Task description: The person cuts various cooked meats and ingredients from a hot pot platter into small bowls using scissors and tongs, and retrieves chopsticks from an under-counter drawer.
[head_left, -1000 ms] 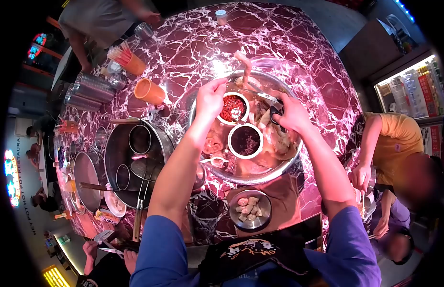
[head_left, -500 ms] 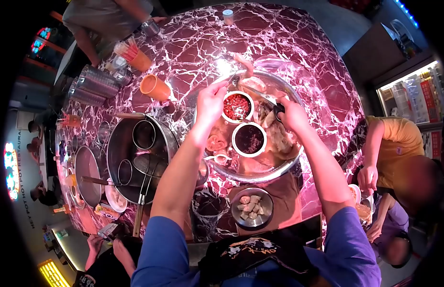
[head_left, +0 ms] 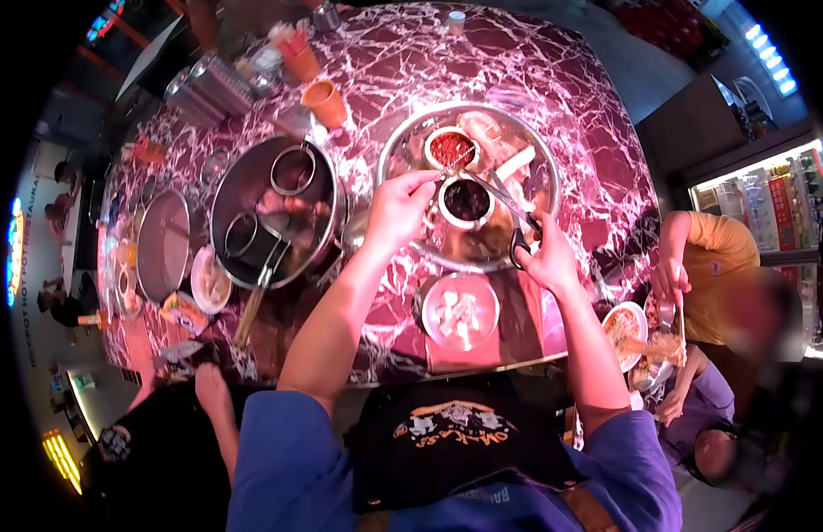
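Observation:
My right hand (head_left: 551,255) grips a pair of scissors (head_left: 513,202), blades pointing up and left over the large steel tray (head_left: 387,152). Close to the blade tips, my left hand (head_left: 403,208) is closed in a pinch; what sits between its fingers is too small to make out. Below the hands, two white-rimmed bowls stand in the tray: a bowl of chopped red chili (head_left: 450,149) and a bowl of dark sauce (head_left: 466,201). Pale meat pieces (head_left: 484,129) lie around them. Nearer me is a small steel bowl (head_left: 434,335) with cut chunks in it.
Left of the tray stands a deep steel pot (head_left: 218,191) with strainers inside. Beyond it are a shallow pan (head_left: 145,235), an orange cup (head_left: 325,105) and stacked metal cups (head_left: 212,84). Other people's hands work at both sides; one at right holds chopsticks over a bowl (head_left: 638,319).
Both hands have come nearer to me, from beside the chili bowl to over the dark sauce bowl. The scissors moved with my right hand. The camera's view has also shifted.

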{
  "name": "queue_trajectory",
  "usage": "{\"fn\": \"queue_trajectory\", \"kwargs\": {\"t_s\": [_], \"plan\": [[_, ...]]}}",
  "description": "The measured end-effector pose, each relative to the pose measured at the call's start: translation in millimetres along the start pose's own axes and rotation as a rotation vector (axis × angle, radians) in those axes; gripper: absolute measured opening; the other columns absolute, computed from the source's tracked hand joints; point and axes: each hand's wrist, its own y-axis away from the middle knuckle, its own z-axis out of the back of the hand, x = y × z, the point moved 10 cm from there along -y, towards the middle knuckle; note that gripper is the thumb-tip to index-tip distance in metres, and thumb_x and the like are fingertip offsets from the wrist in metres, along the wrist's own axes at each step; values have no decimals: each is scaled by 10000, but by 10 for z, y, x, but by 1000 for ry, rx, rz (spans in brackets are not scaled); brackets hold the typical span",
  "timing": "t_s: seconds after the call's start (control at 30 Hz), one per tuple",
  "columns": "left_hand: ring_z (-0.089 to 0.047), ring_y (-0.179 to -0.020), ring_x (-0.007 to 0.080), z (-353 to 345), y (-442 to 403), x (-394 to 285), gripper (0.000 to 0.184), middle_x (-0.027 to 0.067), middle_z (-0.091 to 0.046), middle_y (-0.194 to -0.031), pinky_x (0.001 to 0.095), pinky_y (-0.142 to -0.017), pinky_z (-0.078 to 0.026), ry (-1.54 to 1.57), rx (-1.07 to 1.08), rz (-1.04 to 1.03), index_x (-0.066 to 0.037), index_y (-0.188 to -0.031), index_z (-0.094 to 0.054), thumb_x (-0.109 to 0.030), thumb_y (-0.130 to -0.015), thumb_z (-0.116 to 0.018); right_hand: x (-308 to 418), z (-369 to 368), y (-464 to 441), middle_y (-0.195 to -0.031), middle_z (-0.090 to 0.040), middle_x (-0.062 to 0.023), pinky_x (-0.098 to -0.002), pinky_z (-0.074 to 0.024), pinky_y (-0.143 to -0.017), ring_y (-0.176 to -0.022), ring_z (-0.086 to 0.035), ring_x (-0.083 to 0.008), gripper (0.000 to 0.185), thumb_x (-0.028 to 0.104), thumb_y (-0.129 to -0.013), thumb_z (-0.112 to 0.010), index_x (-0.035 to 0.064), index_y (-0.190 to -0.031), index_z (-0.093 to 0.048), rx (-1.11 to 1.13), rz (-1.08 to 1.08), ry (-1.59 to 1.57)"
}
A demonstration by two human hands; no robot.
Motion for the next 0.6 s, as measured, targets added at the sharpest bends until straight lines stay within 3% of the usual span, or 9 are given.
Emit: {"fn": "queue_trajectory", "kwargs": {"t_s": [0.03, 0.1, 0.17, 0.23, 0.3, 0.37, 0.43, 0.5, 0.6], "plan": [[-646, -932, 86, -5, 154, 95, 270, 69, -730, -1042, 240, -842, -506, 14, 48, 18, 17, -1216, -669, -71, -976, -582, 29, -51, 158, -1191, -616, -231, -447, -488, -973, -1111, -617, -389, 662, 202, -735, -785, 27, -1294, -475, -39, 80, -14], [-635, -872, 76, 50, 575, -109, 277, 55, -726, -1005, 232, -804, -507, -103, 24, -42, 16, -1226, -664, -65, -972, -588, -34, -226, 483, -1233, -602, -224, -440, -481, -995, -1129, -615, -382, 669, 176, -743, -783, 26, -1316, -471, 1, 26, -59], [-563, -750, 43, 97, 916, -30, 268, 5, -711, -935, 210, -703, -470, -61, 44, -8, 7, -1210, -679, -64, -964, -601, -12, -358, 797, -1219, -600, -207, -425, -504, -945, -1074, -633, -359, 658, 152, -753, -774, 32, -1325, -473, 34, 18, -104], [-554, -746, 35, 173, 1231, -65, 269, -1, -709, -920, 210, -683, -458, -102, 2, -65, 16, -1208, -676, -59, -964, -591, 9, -481, 1133, -1151, -617, -176, -400, -526, -870, -986, -648, -310, 651, 127, -759, -765, 39, -1334, -474, 76, -11, -140], [-567, -770, 45, 209, 1519, 2, 262, 10, -713, -943, 215, -715, -469, -98, 26, 56, 29, -1193, -675, -60, -962, -588, -6, -591, 1433, -1065, -638, -141, -378, -534, -812, -891, -644, -264, 619, 99, -768, -753, 59, -1327, -490, 71, -5, -152], [-552, -743, 41, 239, 1695, 9, 265, 3, -703, -919, 211, -686, -459, -96, -15, -119, 32, -1190, -674, -68, -960, -592, 16, -649, 1698, -1078, -653, -157, -388, -537, -817, -909, -662, -285, 590, 76, -783, -744, 70, -1319, -499, 77, -8, -174], [-577, -772, 52, 222, 1894, 184, 269, 23, -712, -943, 221, -707, -473, -35, -8, -43, 38, -1193, -671, -72, -959, -594, -15, -719, 1895, -1093, -664, -173, -401, -538, -828, -944, -677, -307, 577, 47, -796, -732, 73, -1322, -496, 76, 33, -187], [-687, -870, 137, 206, 2058, 327, 270, 119, -749, -989, 289, -785, -525, -87, 8, 57, 13, -1151, -695, -121, -940, -592, -52, -734, 2060, -1086, -671, -186, -413, -537, -834, -968, -684, -324, 577, 27, -799, -725, 74, -1326, -496, 71, 46, -144], [-693, -860, 150, 183, 2241, 466, 280, 111, -753, -971, 293, -790, -525, -87, 15, 68, 12, -1147, -697, -132, -930, -593, -90, -739, 2256, -1043, -668, -175, -399, -537, -815, -927, -683, -303, 553, 34, -799, -728, 55, -1309, -516, 133, -13, -134]]}}
